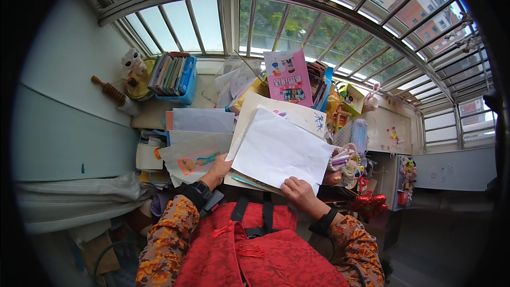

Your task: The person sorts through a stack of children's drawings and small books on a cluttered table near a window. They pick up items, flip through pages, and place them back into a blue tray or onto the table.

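- Right grip (299, 191): fingers pinch the near edge of a blank white sheet (279, 149).
- Left grip (219, 169): closed on the left edge of the paper stack (249, 114) beneath that sheet.
- Left of the stack: a drawing with an orange figure (194, 160) on the cluttered surface.
- Right: a pen holder (344, 159).
- Far: a pink booklet (288, 78) stands upright; further left, a blue bin of books (174, 76) beneath the window.

Two hands (260, 180), one pink book (288, 78), one blue basket (186, 87).
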Demonstrator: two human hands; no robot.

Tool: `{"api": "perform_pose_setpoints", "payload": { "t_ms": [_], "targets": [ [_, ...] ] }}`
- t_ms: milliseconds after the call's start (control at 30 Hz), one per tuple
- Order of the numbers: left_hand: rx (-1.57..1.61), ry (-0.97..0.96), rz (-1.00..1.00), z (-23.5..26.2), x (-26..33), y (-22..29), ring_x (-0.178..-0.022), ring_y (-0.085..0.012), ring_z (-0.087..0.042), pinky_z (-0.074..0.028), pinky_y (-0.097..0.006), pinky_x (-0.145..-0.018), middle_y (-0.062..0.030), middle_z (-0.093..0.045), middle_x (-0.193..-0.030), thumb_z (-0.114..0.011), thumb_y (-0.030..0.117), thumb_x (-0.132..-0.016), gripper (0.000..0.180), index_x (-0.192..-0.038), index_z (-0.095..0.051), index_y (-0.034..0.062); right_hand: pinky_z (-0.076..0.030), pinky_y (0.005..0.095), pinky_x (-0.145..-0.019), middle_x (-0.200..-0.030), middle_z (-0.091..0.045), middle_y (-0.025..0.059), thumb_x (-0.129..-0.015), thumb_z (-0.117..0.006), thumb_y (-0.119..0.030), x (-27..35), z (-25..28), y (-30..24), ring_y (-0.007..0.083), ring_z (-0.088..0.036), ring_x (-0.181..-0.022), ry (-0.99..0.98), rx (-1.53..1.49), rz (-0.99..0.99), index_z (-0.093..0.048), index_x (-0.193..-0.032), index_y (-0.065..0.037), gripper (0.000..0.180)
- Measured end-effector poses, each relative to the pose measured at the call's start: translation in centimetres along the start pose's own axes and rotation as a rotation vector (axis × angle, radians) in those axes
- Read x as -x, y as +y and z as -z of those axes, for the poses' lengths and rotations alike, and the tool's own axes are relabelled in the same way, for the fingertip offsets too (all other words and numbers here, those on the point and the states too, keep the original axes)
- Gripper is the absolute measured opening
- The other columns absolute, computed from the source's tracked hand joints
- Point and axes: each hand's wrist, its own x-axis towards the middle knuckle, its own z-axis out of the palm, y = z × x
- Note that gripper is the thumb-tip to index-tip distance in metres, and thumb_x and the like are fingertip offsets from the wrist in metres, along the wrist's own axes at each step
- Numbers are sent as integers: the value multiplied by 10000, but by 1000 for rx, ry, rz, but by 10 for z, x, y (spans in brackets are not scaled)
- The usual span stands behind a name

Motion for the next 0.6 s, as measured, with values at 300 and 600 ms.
{"api": "perform_pose_setpoints", "payload": {
  "t_ms": [300,600],
  "targets": [
    [71,-18,-8,2,0,0,-831,-152,-666,-540,-279,-711,-92,-685,-1000,-704,206,-890,414,-1191,-590,-53,-502,311,-630,-852,-541,49,-745,-622,-117,2,-8,8,212,-597,-825,-51,-67,68,-553,-898,-88,171],
    [117,-26,-6,0,3,-1,-842,-151,-666,-545,-276,-717,-99,-681,-1002,-690,219,-903,422,-1203,-580,-58,-445,416,-923,-1174,-550,141,-763,-739,-184,-43,12,64,335,-526,-1124,134,-12,-377,-541,-1204,-56,501]
  ]
}}
